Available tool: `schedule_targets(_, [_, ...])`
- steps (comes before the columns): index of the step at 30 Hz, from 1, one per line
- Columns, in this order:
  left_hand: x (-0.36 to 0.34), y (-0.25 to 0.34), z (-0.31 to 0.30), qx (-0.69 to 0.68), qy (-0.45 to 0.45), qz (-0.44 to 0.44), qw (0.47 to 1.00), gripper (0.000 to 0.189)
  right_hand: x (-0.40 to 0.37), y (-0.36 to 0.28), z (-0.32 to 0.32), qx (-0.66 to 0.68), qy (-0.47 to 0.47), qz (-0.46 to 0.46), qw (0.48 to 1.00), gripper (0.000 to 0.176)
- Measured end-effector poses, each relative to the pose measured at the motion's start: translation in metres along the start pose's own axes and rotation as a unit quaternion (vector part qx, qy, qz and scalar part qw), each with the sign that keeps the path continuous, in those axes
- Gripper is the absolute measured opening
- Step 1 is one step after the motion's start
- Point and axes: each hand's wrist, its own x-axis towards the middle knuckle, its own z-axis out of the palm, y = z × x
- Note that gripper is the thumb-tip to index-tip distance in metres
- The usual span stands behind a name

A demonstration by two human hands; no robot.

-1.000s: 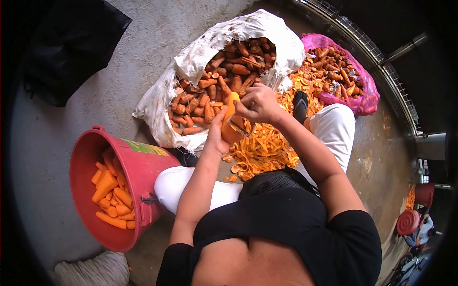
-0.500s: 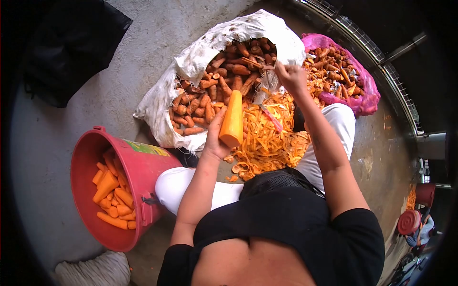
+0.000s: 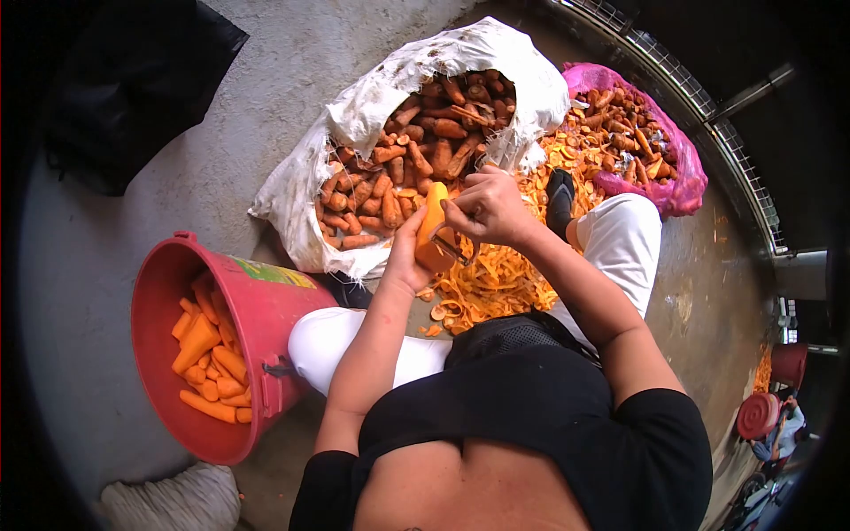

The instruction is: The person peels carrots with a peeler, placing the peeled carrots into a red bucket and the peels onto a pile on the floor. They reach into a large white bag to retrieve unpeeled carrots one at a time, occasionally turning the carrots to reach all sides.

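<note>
My left hand [image 3: 406,257] is wrapped around a large peeled carrot [image 3: 432,212], held over a heap of orange peelings [image 3: 485,288]. Against the carrot's near end, my right hand [image 3: 490,208] grips a peeler [image 3: 459,251], its curved frame just showing below the fingers. Beyond both hands lies a white woven sack [image 3: 305,190], its mouth open and full of unpeeled carrots [image 3: 447,129]. To the left, a tilted red bucket [image 3: 274,314] holds several peeled carrots [image 3: 209,385].
A pink sack [image 3: 682,190] of carrots and scraps stands at the back right. A black bag [image 3: 133,97] lies at upper left, and a pale sack [image 3: 173,503] at lower left. Far right, a person [image 3: 784,429] is near a red tub [image 3: 759,414].
My right hand has come down and left from above the peelings to the carrot, bringing the peeler against it. My left hand still holds the carrot, now partly covered.
</note>
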Motion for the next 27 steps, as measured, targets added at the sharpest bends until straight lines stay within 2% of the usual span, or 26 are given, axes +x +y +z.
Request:
schedule_targets(5, [-0.004,0.0,-0.004,0.024,0.0,0.003,1.0,0.036,0.003,0.001,0.005,-0.017,0.001,-0.047,0.999,0.035])
schedule_targets(8, [-0.008,0.001,-0.001,0.044,-0.017,-0.015,0.999,0.038,0.004,0.023,0.01,-0.085,-0.009,0.017,0.996,0.031])
schedule_targets(9, [-0.015,0.003,0.003,0.065,-0.031,-0.029,0.997,0.04,0.003,0.049,0.015,-0.125,0.001,0.024,0.992,0.032])
schedule_targets(11, [-0.016,0.005,0.004,0.075,-0.058,-0.047,0.994,0.041,0.01,0.078,0.009,-0.114,-0.091,0.278,0.949,0.041])
schedule_targets(13, [-0.012,0.001,-0.002,0.047,-0.085,-0.053,0.994,0.041,0.017,0.1,-0.015,-0.265,-0.114,0.386,0.876,0.041])
schedule_targets(15, [-0.019,0.005,0.006,0.008,-0.143,-0.05,0.988,0.05,-0.012,0.168,-0.015,-0.178,0.026,0.532,0.828,0.04])
schedule_targets(16, [-0.021,0.009,0.007,-0.006,-0.175,-0.044,0.984,0.053,-0.038,0.207,-0.013,-0.046,0.099,0.563,0.819,0.04])
schedule_targets(17, [-0.021,0.013,0.007,-0.021,-0.205,-0.038,0.978,0.055,-0.054,0.231,-0.011,0.087,0.167,0.582,0.791,0.04])
schedule_targets(18, [-0.02,0.013,0.008,-0.012,-0.201,-0.009,0.979,0.061,-0.061,0.217,-0.014,0.197,0.231,0.555,0.775,0.045])
schedule_targets(19, [-0.018,0.014,0.007,-0.023,-0.204,-0.008,0.979,0.062,-0.062,0.203,-0.013,0.316,0.254,0.554,0.727,0.051])
schedule_targets(20, [-0.016,0.015,0.006,-0.034,-0.206,-0.008,0.978,0.063,-0.061,0.167,-0.021,0.298,0.219,0.551,0.748,0.054])
schedule_targets(21, [-0.014,0.014,0.005,-0.044,-0.209,-0.009,0.977,0.064,-0.068,0.158,-0.021,0.282,0.179,0.567,0.753,0.057])
schedule_targets(22, [-0.018,0.013,0.014,-0.047,-0.165,0.014,0.985,0.067,-0.076,0.15,-0.02,0.266,0.137,0.58,0.757,0.06])
schedule_targets(24, [-0.016,0.011,0.008,-0.061,-0.185,-0.003,0.981,0.068,-0.096,0.147,-0.013,0.254,0.067,0.625,0.735,0.061])
schedule_targets(25, [-0.014,0.011,0.006,-0.067,-0.196,-0.011,0.978,0.068,-0.092,0.134,-0.014,0.321,0.049,0.624,0.71,0.062])
schedule_targets(27, [-0.014,0.009,0.006,-0.074,-0.214,-0.002,0.974,0.068,-0.08,0.106,-0.025,0.32,-0.03,0.602,0.731,0.059])
